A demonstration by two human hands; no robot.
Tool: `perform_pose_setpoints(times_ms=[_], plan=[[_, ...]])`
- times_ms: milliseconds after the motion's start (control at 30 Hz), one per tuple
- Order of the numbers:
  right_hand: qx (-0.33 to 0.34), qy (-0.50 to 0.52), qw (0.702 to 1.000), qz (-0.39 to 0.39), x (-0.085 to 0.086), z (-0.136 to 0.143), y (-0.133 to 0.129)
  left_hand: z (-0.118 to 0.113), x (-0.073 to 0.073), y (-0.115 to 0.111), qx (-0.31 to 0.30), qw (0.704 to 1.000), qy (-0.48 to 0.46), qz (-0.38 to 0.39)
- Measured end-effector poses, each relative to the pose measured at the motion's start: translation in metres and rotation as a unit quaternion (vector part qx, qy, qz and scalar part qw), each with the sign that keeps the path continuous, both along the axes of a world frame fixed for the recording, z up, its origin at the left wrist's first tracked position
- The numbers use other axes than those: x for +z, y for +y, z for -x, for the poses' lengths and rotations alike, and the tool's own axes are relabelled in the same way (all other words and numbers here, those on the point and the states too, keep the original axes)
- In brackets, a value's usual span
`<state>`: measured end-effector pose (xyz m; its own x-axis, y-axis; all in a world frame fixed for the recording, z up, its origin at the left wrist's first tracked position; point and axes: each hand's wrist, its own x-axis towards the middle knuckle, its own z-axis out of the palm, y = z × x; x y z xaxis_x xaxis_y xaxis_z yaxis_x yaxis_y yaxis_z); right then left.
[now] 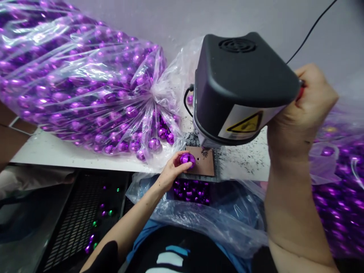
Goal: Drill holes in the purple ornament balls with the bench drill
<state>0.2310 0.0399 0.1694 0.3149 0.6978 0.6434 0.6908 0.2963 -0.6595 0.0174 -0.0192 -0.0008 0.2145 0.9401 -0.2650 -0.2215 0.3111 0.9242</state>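
Note:
My left hand point(172, 169) pinches a shiny purple ball ornament point(186, 159) between thumb and fingers, over the left side of a brown plate point(205, 165) with small holes. Above the plate stands a bench press with a black housing point(241, 72) and a yellow warning label; the housing hides most of its lower parts. At the housing's right side, my right hand point(313, 91) is closed around a handle. Only a bit of red shows at the grip, and the fingers are mostly hidden.
A large clear bag point(85, 83) of purple balls lies on the white table point(241, 167) at left. More purple balls point(338, 212) are at right. An open plastic bag point(210, 216) with purple balls hangs below the table edge. A black crate point(76, 212) holds scattered purple and green balls.

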Motion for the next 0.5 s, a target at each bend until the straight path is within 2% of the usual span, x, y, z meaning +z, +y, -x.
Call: perform_pose_setpoints(times_ms=[100, 267, 367, 500], plan=[[-0.001, -0.002, 1.000, 0.007, 0.003, 0.002, -0.001, 0.002, 0.000, 0.002, -0.021, 1.000, 0.002, -0.005], [0.008, 0.001, 1.000, -0.025, 0.002, 0.002, 0.003, 0.005, -0.001, 0.000, -0.050, 0.996, 0.051, -0.060], [0.031, 0.009, 0.998, -0.052, -0.001, 0.000, 0.006, 0.002, -0.005, 0.002, -0.044, 0.983, 0.141, -0.110], [0.049, 0.015, 0.996, -0.069, -0.003, -0.002, 0.007, -0.006, -0.009, 0.007, -0.040, 0.943, 0.277, -0.182]])
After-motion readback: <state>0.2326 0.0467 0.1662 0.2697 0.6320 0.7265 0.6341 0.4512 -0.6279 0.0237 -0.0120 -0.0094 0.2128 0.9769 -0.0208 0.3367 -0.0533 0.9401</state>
